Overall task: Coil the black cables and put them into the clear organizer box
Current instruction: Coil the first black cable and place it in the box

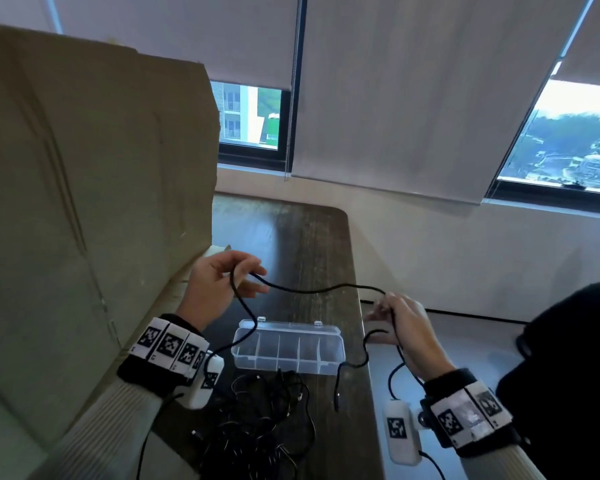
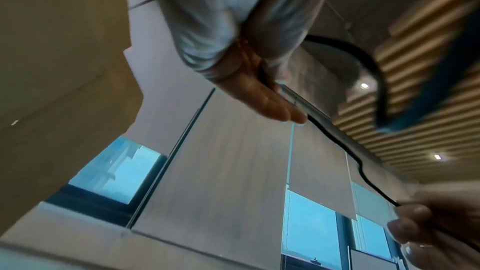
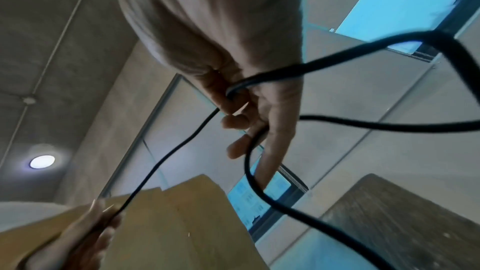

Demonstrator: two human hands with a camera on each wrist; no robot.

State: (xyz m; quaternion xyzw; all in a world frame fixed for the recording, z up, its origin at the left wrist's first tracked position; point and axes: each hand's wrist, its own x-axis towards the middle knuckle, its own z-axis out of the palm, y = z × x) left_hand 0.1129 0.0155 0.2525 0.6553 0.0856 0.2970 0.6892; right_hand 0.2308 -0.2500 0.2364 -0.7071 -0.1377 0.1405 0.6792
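Observation:
One black cable (image 1: 326, 291) stretches in the air between my two hands, above a dark wooden table (image 1: 312, 244). My left hand (image 1: 253, 277) holds it between thumb and fingers; from there it drops across the clear organizer box (image 1: 291, 367). My right hand (image 1: 385, 317) grips it with curled fingers, and the free plug end (image 1: 336, 400) dangles below. The box lies on the table with its dividers showing. A tangled pile of black cables (image 1: 257, 424) lies just in front of it. The right wrist view shows my right hand (image 3: 239, 122) curled round the cable (image 3: 166, 157). In the left wrist view the cable (image 2: 361, 168) leaves my left hand (image 2: 285, 110).
A tall cardboard sheet (image 1: 84, 202) stands close on the left, against the table. A lighter surface (image 1: 465, 341) adjoins the table's right edge, with a dark object (image 1: 568, 358) on it. Behind are a wall and windows with lowered blinds (image 1: 413, 98).

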